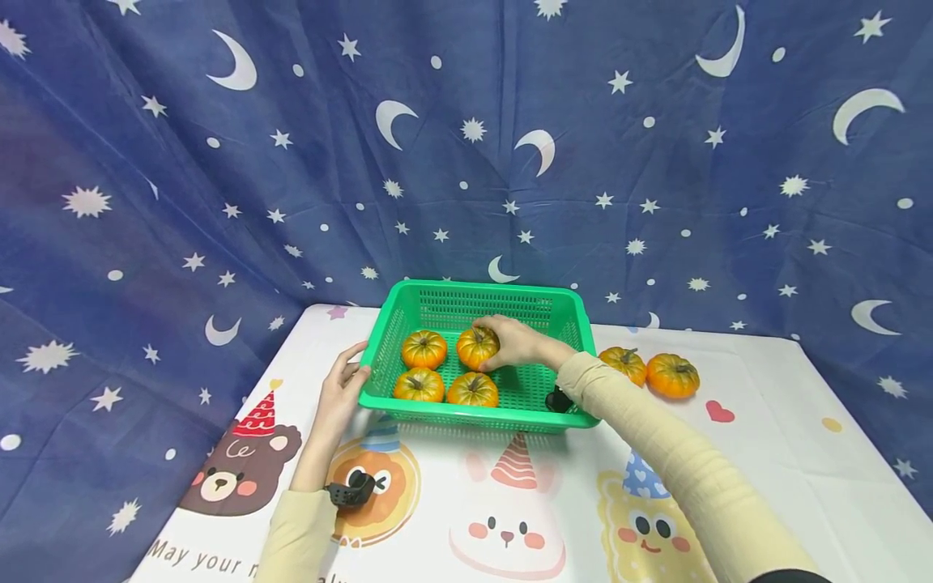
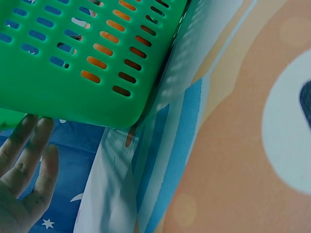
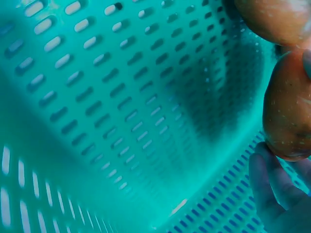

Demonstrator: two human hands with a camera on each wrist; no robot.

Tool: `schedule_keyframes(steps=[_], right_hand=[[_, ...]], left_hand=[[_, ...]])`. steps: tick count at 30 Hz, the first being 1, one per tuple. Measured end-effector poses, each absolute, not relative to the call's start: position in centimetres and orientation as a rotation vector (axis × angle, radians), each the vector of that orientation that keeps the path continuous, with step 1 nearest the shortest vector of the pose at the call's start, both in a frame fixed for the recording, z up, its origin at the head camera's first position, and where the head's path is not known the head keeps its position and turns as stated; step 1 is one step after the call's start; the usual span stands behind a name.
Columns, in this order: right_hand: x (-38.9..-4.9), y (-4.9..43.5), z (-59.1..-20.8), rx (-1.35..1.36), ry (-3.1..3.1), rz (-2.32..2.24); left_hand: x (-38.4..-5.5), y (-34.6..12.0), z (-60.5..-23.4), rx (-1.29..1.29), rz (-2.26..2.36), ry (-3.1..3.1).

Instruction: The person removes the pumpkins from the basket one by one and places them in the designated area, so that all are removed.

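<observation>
A green plastic basket [image 1: 481, 411] stands on the table, with several small orange pumpkins inside its left half. My right hand [image 1: 516, 340] reaches in and grips the back right pumpkin [image 1: 474, 348] between thumb and fingers. In the right wrist view, the fingers [image 3: 279, 187] lie against that pumpkin [image 3: 286, 111], and another pumpkin [image 3: 279, 19] sits close by. At the basket's left rim is my left hand [image 1: 341, 387]. Its fairly straight fingers [image 2: 41, 133] touch the rim in the left wrist view, where the thumb is out of sight.
Two more pumpkins, one [image 1: 623, 364] partly behind the right sleeve and one [image 1: 672, 376] beside it, lie on the table right of the basket. A white cloth [image 1: 758, 437] with cartoon prints covers the table. Behind hangs a blue curtain [image 1: 452, 146] with moons and stars.
</observation>
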State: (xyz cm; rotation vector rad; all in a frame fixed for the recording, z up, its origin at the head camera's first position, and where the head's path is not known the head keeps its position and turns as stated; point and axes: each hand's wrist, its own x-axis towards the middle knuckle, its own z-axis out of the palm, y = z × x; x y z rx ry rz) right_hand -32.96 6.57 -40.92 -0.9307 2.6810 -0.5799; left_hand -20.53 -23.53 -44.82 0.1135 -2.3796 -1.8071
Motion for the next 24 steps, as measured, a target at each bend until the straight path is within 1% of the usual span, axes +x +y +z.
schedule_keyframes(steps=[24], right_hand=[[-31.4, 10.9, -35.3, -0.893, 2.821, -0.583]], left_hand=[[-20.4, -23.4, -44.5, 0.123, -1.793, -2.398]])
